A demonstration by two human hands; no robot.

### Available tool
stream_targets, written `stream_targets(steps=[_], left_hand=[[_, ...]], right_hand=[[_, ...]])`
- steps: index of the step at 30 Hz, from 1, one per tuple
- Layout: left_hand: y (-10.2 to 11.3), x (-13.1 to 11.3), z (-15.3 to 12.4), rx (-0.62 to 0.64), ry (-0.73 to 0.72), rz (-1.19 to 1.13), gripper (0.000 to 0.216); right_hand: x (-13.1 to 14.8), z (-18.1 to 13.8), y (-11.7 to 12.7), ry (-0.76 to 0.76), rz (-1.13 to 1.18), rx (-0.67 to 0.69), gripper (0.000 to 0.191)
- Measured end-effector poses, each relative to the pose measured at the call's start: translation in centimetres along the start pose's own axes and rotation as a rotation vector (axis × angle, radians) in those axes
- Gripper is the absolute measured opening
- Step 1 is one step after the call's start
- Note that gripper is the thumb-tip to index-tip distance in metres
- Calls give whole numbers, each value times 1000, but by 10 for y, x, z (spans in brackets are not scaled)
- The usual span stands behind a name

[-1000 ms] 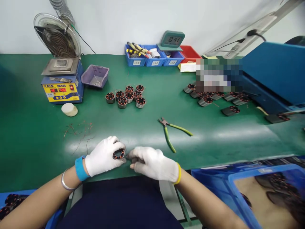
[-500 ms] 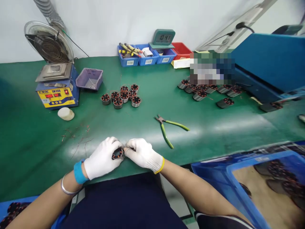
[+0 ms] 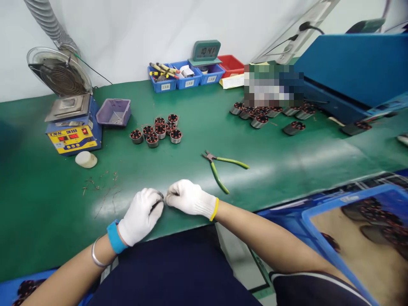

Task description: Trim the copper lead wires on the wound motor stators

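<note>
At the near edge of the green bench mat (image 3: 287,161), the left hand (image 3: 142,216) is closed round a small wound stator (image 3: 156,205), mostly hidden. The right hand (image 3: 189,197) pinches at its rim, probably a wire lead. Dressing that lead seems the step, and it calls for a steady hold. Green-handled cutters (image 3: 219,168) lie at 1 o'clock, a cluster of stators (image 3: 156,131) at 12, a solder pot (image 3: 72,134) at 10, near a white wall.

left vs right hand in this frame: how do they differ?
Cuff: the left hand has a blue cuff, the right hand a yellow one.
Wrist: a metal bangle sits behind the left hand, none behind the right hand.
Grip: the left hand wraps a small dark part, mostly hidden; the right hand pinches at it with fingertips.
Both wear white gloves.
</note>
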State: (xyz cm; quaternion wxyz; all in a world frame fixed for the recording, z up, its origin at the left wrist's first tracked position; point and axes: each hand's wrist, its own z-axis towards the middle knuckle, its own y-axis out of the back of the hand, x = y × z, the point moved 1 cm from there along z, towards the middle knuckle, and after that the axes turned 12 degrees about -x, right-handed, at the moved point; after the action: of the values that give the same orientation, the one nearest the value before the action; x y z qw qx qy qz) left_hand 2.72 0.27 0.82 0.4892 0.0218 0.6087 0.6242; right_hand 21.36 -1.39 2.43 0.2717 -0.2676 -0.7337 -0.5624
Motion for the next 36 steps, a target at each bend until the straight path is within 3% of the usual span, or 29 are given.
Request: stream_targets(steps=[2, 7, 10, 12, 14, 17, 20, 24, 31, 36], left_hand=[[1, -1, 2, 5, 73, -22, 18], [0, -5, 15, 94, 221, 33, 23], [10, -2, 18, 147, 201, -16, 19], [22, 2, 16, 174, 212, -145, 22], [33, 5, 10, 173, 219, -219, 44], [40, 4, 1, 113, 182, -140, 67], [32, 1, -4, 71, 166, -33, 52], [21, 4, -5, 61, 162, 32, 25], [22, 8, -3, 91, 160, 66, 29], [21, 0, -4, 56, 163, 36, 29]], right_hand=[[-1, -8, -6, 140, -72, -21, 22], [1, -27, -29, 757, -451, -86, 27], [-3, -29, -31, 846, -419, -203, 32], [-8, -29, -26, 843, -350, -319, 39], [-12, -29, -22, 846, -337, -391, 50], [-10, -24, -21, 836, -414, -319, 51], [-3, -17, -24, 773, -463, -224, 47], [3, -15, -27, 684, -532, -198, 41], [7, -20, -26, 580, -567, -172, 28], [11, -22, -23, 184, -239, -141, 21]])
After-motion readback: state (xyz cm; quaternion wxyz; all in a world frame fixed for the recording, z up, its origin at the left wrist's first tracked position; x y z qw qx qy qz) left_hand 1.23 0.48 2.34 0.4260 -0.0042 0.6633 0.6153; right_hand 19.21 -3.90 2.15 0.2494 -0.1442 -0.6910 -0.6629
